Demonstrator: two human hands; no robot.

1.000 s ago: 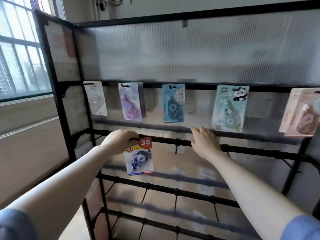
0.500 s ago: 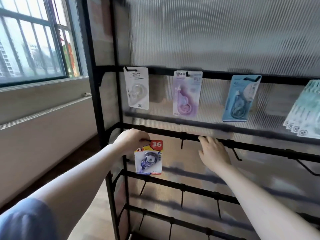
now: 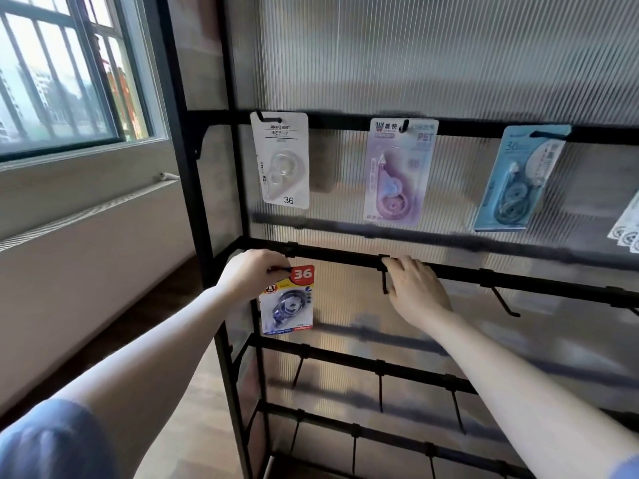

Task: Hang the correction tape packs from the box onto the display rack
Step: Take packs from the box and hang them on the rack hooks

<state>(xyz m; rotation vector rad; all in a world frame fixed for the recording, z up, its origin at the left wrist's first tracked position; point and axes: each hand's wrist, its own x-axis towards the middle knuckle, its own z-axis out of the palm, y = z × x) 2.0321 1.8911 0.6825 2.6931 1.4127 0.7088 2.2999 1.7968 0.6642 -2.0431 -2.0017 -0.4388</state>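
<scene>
Packs on top rail: white [image 3: 280, 160], lilac [image 3: 397, 174], blue [image 3: 518, 181], plus a partly cropped stack [image 3: 627, 229] at right edge. One red-yellow pack [image 3: 288, 300], glossy blister card, pinched at its top by left hand [image 3: 254, 274] at second rail's leftmost hook. Right hand [image 3: 413, 288], fingers relaxed, rests on black metal rail [image 3: 518, 276]. Ribbed translucent panel [image 3: 415, 57] behind; window [image 3: 58, 70] left.

A barred window [image 3: 58, 74] fills the upper left above a pale sill [image 3: 86, 157], with a long white radiator [image 3: 86, 216] below it and a wood floor [image 3: 193, 402] at the bottom.
</scene>
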